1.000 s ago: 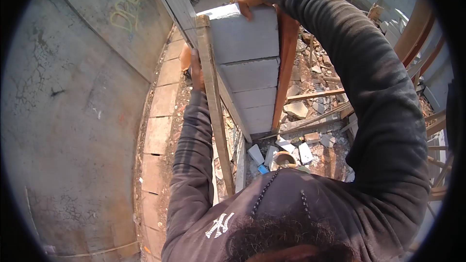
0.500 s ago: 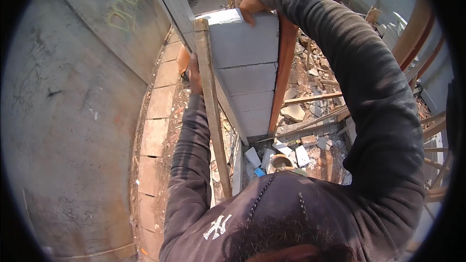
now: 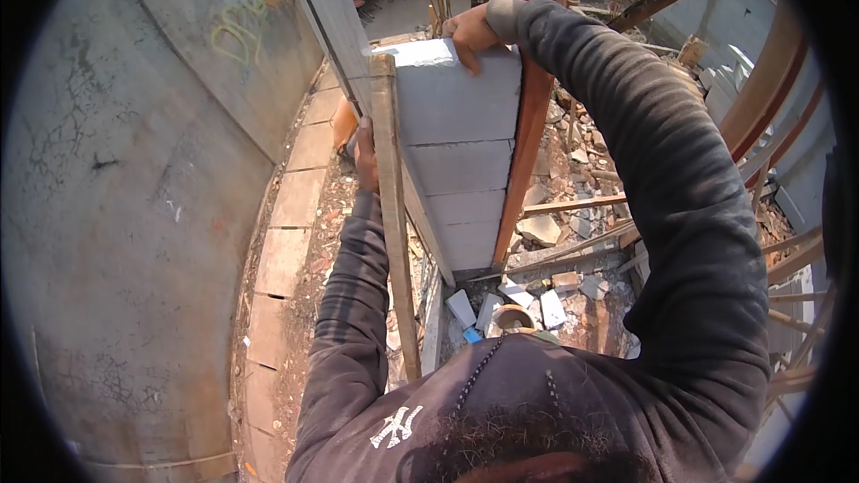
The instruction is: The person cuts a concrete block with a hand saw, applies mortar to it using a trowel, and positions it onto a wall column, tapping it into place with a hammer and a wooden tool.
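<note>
A narrow wall of light grey blocks stands in front of me, with a white-topped upper block point(image 3: 458, 94). My right hand point(image 3: 472, 36) is closed over that block's top edge, fingers bent down its near face. An upright wooden batten point(image 3: 394, 206) leans along the wall's left side, beside a grey board point(image 3: 333, 13) that rises past it. My left hand point(image 3: 366, 159) grips at the lower part of the board, just left of the batten; some of its fingers are hidden. Behind it shows an orange object point(image 3: 344, 123) that I cannot make out.
A red-brown post point(image 3: 537, 107) borders the blocks on the right. Below lie broken block pieces point(image 3: 553, 309) and a round bucket point(image 3: 514, 317). A tall grey wall point(image 3: 134, 215) runs along the left, above a strip of paving slabs point(image 3: 283, 250). Rubble and timber point(image 3: 573, 206) fill the right.
The view has shifted slightly, so the wall and hands sit a little lower in it. Both hands keep their places on the block and the board.
</note>
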The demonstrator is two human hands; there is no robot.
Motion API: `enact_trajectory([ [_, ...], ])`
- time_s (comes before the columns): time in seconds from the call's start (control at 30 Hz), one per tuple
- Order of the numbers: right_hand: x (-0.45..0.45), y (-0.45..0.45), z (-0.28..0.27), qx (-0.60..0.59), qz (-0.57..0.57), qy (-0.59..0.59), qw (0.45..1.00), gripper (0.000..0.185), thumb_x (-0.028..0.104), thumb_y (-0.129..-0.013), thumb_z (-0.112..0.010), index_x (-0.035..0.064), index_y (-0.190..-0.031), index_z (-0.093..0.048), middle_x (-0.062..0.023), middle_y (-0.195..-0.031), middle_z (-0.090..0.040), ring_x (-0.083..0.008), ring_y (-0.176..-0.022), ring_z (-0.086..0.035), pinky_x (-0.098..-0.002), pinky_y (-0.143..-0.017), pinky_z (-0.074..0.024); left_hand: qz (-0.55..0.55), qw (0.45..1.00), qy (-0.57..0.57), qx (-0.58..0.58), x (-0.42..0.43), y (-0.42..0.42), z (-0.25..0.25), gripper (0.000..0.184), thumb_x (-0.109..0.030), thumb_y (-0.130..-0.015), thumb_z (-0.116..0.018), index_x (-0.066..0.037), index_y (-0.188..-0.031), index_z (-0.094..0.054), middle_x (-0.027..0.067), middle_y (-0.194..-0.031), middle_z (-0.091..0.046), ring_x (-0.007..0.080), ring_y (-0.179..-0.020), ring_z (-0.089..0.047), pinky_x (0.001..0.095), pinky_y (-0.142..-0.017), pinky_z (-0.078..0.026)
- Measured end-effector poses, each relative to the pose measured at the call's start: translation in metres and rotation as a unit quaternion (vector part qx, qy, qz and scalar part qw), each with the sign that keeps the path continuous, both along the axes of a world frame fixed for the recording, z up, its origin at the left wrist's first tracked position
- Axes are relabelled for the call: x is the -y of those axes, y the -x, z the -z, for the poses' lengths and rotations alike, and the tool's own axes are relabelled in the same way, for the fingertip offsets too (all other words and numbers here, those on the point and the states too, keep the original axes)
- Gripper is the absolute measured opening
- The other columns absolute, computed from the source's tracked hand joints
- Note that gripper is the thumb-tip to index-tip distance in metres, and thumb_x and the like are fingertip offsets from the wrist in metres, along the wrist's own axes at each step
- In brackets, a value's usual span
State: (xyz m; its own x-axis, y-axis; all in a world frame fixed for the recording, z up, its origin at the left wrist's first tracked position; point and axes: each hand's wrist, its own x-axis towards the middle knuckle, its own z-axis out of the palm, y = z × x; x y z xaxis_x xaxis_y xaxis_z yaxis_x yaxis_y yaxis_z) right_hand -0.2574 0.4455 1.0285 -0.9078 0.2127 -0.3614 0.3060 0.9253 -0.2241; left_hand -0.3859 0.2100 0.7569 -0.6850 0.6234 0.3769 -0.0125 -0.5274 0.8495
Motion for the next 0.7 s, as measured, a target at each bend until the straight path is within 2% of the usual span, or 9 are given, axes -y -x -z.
enact_trajectory([
  [0.07, -0.004, 0.004, 0.001, 0.004, 0.0, 0.0, 1.0, 0.077, 0.009, -0.064, -0.082, 0.006, -0.137, -0.058, -0.0197, -0.12, -0.068, -0.038, -0.1, -0.074, -0.0491, -0.083, -0.0605, 0.003, 1.0, -0.002, 0.008, 0.001, -0.004, -0.005, 0.052, -0.051, -0.113, -0.038, -0.01, -0.135, -0.06, 0.0039, -0.11, -0.067, 0.015, -0.099, -0.065, 0.0299, -0.087, -0.056],
  [0.23, 0.004, -0.002, -0.001, 0.004, -0.02, -0.06, 0.998, 0.087, 0.019, -0.063, -0.079, 0.0054, -0.145, -0.054, -0.0218, -0.126, -0.068, -0.0383, -0.108, -0.071, -0.0464, -0.093, -0.0574, 0.031, 0.997, -0.02, 0.064, 0.002, -0.009, -0.005, 0.049, -0.048, -0.114, -0.039, -0.009, -0.138, -0.057, 0.004, -0.114, -0.066, 0.0147, -0.098, -0.065, 0.0303, -0.085, -0.056],
  [0.3, 0.002, -0.006, 0.0, -0.013, -0.019, -0.037, 0.999, 0.088, 0.021, -0.063, -0.079, 0.0059, -0.146, -0.054, -0.0223, -0.126, -0.068, -0.0382, -0.11, -0.071, -0.0454, -0.094, -0.0569, -0.062, 0.998, 0.022, -0.014, -0.001, 0.003, 0.018, 0.061, -0.053, -0.112, -0.041, -0.001, -0.132, -0.062, 0.003, -0.102, -0.068, 0.0108, -0.086, -0.065, 0.0252, -0.076, -0.053],
  [0.47, 0.007, -0.021, 0.011, -0.088, 0.0, -0.023, 0.996, 0.091, 0.029, -0.066, -0.079, 0.0072, -0.15, -0.051, -0.0236, -0.13, -0.067, -0.0375, -0.113, -0.069, -0.0432, -0.098, -0.0552, -0.099, 0.995, 0.008, -0.03, -0.014, 0.033, 0.074, 0.06, -0.054, -0.111, -0.043, -0.001, -0.129, -0.064, 0.0037, -0.101, -0.068, 0.0106, -0.084, -0.065, 0.0264, -0.073, -0.054],
  [0.53, 0.011, -0.024, 0.021, -0.134, -0.015, -0.031, 0.99, 0.089, 0.045, -0.076, -0.075, 0.0062, -0.152, -0.049, -0.0246, -0.135, -0.064, -0.0377, -0.118, -0.067, -0.0442, -0.101, -0.054, -0.101, 0.995, 0.005, -0.023, -0.01, 0.022, 0.069, 0.06, -0.054, -0.111, -0.043, -0.001, -0.129, -0.063, 0.0041, -0.102, -0.068, 0.0111, -0.085, -0.064, 0.0268, -0.075, -0.054],
  [0.57, 0.012, -0.024, 0.027, -0.129, -0.014, -0.027, 0.991, 0.089, 0.045, -0.076, -0.075, 0.0062, -0.152, -0.049, -0.0246, -0.135, -0.064, -0.0377, -0.118, -0.067, -0.0442, -0.101, -0.054, -0.101, 0.995, 0.006, -0.021, -0.008, 0.016, 0.065, 0.06, -0.054, -0.111, -0.043, -0.001, -0.13, -0.063, 0.0043, -0.102, -0.067, 0.0114, -0.086, -0.064, 0.027, -0.075, -0.054],
  [0.67, 0.012, -0.019, 0.042, -0.212, -0.04, -0.052, 0.975, 0.09, 0.065, -0.088, -0.059, 0.0047, -0.154, -0.047, -0.0265, -0.145, -0.058, -0.0412, -0.131, -0.059, -0.0462, -0.108, -0.0501, -0.097, 0.995, 0.006, -0.016, -0.004, 0.009, 0.059, 0.06, -0.054, -0.111, -0.043, -0.001, -0.131, -0.062, 0.0048, -0.104, -0.067, 0.0122, -0.088, -0.064, 0.0276, -0.077, -0.053],
  [0.7, 0.01, -0.019, 0.046, -0.209, -0.039, -0.05, 0.976, 0.09, 0.065, -0.088, -0.059, 0.0047, -0.154, -0.047, -0.0265, -0.145, -0.058, -0.0412, -0.131, -0.059, -0.0462, -0.108, -0.0501, -0.094, 0.995, 0.007, -0.014, -0.004, 0.007, 0.058, 0.06, -0.054, -0.111, -0.042, -0.001, -0.131, -0.061, 0.005, -0.104, -0.067, 0.0124, -0.088, -0.063, 0.0278, -0.077, -0.053],
])
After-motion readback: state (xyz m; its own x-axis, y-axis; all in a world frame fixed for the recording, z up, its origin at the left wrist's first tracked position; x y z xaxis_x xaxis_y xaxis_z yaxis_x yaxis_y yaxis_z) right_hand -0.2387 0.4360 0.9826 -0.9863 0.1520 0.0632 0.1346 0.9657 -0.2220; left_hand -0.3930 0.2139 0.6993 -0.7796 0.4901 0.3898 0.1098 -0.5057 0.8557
